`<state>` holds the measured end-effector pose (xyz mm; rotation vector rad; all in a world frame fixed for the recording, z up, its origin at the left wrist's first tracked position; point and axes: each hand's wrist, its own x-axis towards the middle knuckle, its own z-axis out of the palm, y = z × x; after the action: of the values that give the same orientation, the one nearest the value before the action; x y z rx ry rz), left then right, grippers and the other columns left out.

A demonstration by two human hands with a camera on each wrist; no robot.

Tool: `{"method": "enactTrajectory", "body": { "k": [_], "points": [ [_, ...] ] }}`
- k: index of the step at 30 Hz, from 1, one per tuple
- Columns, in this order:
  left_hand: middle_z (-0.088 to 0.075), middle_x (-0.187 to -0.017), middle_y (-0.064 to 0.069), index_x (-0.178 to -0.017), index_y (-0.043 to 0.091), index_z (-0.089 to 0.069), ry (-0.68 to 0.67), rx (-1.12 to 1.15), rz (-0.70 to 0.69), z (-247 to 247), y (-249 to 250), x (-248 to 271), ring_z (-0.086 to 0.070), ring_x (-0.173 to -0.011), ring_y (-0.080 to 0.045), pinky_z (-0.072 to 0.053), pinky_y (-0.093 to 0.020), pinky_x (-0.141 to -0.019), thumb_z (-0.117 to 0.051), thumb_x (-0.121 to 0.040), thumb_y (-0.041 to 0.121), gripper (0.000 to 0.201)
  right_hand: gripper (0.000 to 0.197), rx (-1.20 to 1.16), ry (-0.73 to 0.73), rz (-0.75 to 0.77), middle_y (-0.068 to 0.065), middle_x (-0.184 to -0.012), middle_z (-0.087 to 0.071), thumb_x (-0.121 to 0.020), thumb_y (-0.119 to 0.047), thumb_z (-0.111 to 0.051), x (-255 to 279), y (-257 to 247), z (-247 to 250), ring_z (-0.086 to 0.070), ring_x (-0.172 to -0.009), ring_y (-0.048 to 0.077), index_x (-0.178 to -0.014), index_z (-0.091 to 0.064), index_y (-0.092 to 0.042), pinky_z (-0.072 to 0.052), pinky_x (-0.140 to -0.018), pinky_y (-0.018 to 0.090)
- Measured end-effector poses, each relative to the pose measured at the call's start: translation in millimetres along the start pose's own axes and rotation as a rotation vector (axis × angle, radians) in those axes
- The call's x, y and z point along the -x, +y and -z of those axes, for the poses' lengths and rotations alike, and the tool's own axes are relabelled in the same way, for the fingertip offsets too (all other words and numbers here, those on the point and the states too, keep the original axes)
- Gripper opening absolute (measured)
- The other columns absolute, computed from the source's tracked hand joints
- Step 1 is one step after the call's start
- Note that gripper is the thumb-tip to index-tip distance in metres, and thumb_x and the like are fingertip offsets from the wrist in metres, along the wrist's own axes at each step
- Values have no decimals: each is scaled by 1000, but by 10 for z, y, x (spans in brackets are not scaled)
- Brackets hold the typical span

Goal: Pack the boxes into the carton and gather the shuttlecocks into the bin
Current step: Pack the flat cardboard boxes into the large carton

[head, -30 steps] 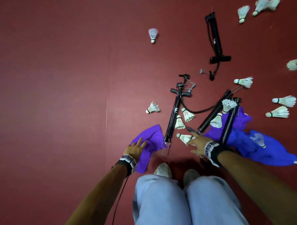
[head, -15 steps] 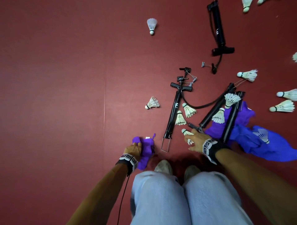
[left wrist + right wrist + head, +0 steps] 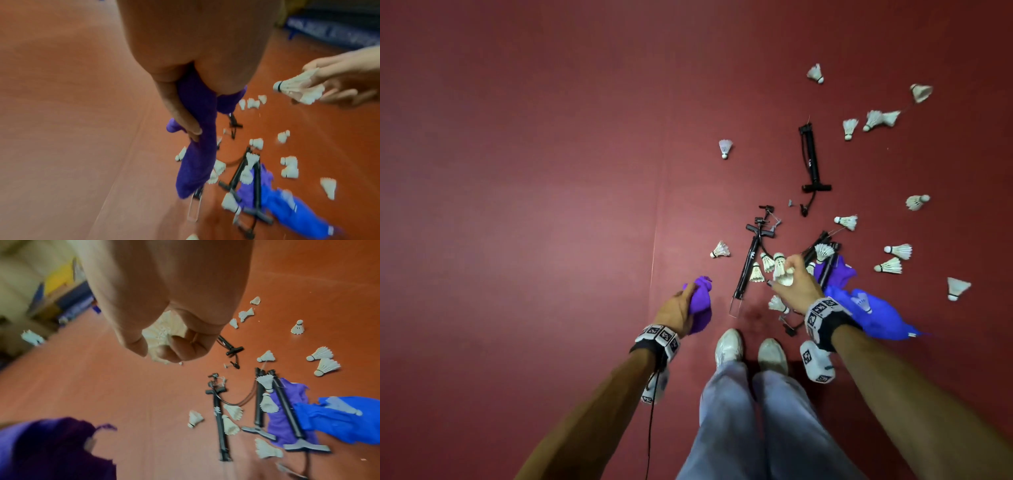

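Several white shuttlecocks lie scattered on the red floor, such as one left of the pumps and one farther off. My right hand is raised above the floor and grips a shuttlecock by its feathers; the same shuttlecock shows in the left wrist view and, inside my fist, in the right wrist view. My left hand grips a bunched purple cloth, which hangs down from my fingers.
Black hand pumps with hoses lie among the shuttlecocks ahead of my shoes. A blue cloth and another purple cloth lie on the right, partly under two pumps. Blurred blue and yellow things stand by the wall.
Both hands have come up off the floor. The left hand bunched the purple cloth and lifted it; the right hand closed on a shuttlecock and raised it. The head view now sits higher.
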<state>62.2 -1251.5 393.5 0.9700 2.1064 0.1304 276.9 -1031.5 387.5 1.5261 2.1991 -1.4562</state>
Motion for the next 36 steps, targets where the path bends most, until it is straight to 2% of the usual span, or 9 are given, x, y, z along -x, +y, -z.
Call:
{"method": "enactTrajectory", "body": {
  "k": [3, 6, 11, 14, 18, 23, 28, 33, 36],
  "points": [
    [-65, -105, -13, -123, 22, -65, 111, 81, 40, 540, 406, 626, -67, -94, -43, -52, -40, -80, -58, -83, 21, 41, 51, -238, 52, 68, -11, -98, -55, -85, -11, -76, 502, -775, 374, -56, -76, 21, -117, -39, -26, -49, -71, 37],
    [-62, -100, -10, -107, 18, -66, 259, 175, 87, 975, 678, 1265, -64, -89, -40, -49, -40, -74, -62, -83, 16, 24, 61, -378, 16, 132, -7, -108, -60, -85, -8, -74, 976, -1511, 631, -61, -72, 21, -128, -39, -34, -55, -68, 38],
    [-57, -103, 4, -110, 22, -57, 535, 471, 245, 1338, 630, 2264, -62, -88, -18, -50, -31, -71, -80, -79, 50, 48, 71, -455, -111, 209, 3, -101, -67, -83, -2, -69, 1731, -2460, 589, -62, -61, 15, -136, -43, -42, -56, -57, 32],
    [-52, -95, -7, -96, 12, -49, 756, 538, 396, 1445, 577, 3069, -55, -83, -28, -40, -33, -68, -84, -77, 33, 45, 71, -476, -221, 286, 5, -94, -69, -80, 6, -66, 2179, -2854, 381, -65, -67, 15, -134, -48, -38, -62, -68, 39],
    [-56, -78, -8, -80, 12, -45, 883, 617, 552, 1382, 438, 4172, -52, -70, -34, -33, -36, -59, -79, -81, 35, 40, 72, -410, -415, 410, 4, -86, -67, -78, 10, -65, 2908, -3227, -51, -61, -66, 11, -134, -51, -33, -61, -74, 42],
    [-59, -71, -6, -79, 17, -42, 1132, 723, 735, 846, 54, 5482, -53, -68, -39, -41, -40, -57, -71, -77, 44, 40, 64, -224, -753, 548, 10, -100, -68, -84, 2, -66, 4051, -3621, -851, -63, -59, 20, -134, -51, -34, -55, -56, 31],
    [-76, -101, 0, -133, 39, -56, 1330, 774, 903, -59, -310, 6905, -69, -93, -30, -55, -37, -80, -73, -87, 34, 49, 61, -63, -988, 691, -6, -104, -66, -88, -8, -74, 5492, -3618, -1732, -66, -63, 20, -135, -47, -34, -54, -56, 30],
    [-66, -91, -1, -103, 28, -66, 1237, 686, 1123, -1138, -504, 8283, -65, -93, -37, -51, -42, -75, -56, -84, 20, 23, 58, 68, -1212, 819, 5, -118, -67, -84, -20, -81, 6973, -3243, -2605, -72, -84, 30, -130, -50, -35, -58, -61, 30],
    [-58, -87, 1, -101, 28, -63, 1253, 738, 1272, -1723, -446, 8931, -63, -89, -37, -50, -42, -73, -56, -82, 18, 22, 56, 184, -1363, 909, 1, -121, -67, -81, -29, -82, 7800, -2984, -3013, -73, -94, 33, -128, -52, -39, -64, -72, 44]
  ]
}}
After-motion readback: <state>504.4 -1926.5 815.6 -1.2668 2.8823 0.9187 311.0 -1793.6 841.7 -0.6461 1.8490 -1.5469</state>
